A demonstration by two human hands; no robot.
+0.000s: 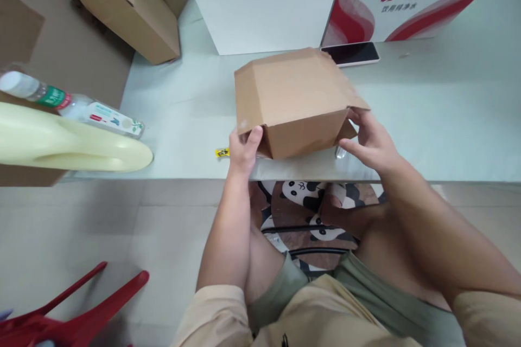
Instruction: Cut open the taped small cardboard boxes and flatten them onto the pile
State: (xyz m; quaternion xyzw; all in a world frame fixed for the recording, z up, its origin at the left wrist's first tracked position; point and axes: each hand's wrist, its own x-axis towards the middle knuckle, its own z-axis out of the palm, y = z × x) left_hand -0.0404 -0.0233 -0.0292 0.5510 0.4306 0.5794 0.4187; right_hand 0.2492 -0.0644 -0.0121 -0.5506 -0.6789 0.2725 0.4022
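Note:
A brown cardboard box [301,87] rests at the front of the table, its lid panel facing up with flaps sticking out at the sides. My left hand [244,152] pinches the flap at its near left corner, thumb on the edge. At the near right corner, my right hand [372,138] has its fingers behind the flap, the thumb apart and below. A small yellow wrapper [222,152] lies just left of my left hand. Under the box's right side, a small clear object [341,152] shows in part; its kind is unclear.
Behind the box stand a white panel [268,5] and a red-and-white carton [407,0], with a phone [352,54] at its foot. To the left are a tall cardboard box [134,11], a plastic bottle [73,103] and a pale yellow curved object [73,141]. A red chair [81,309] stands lower left.

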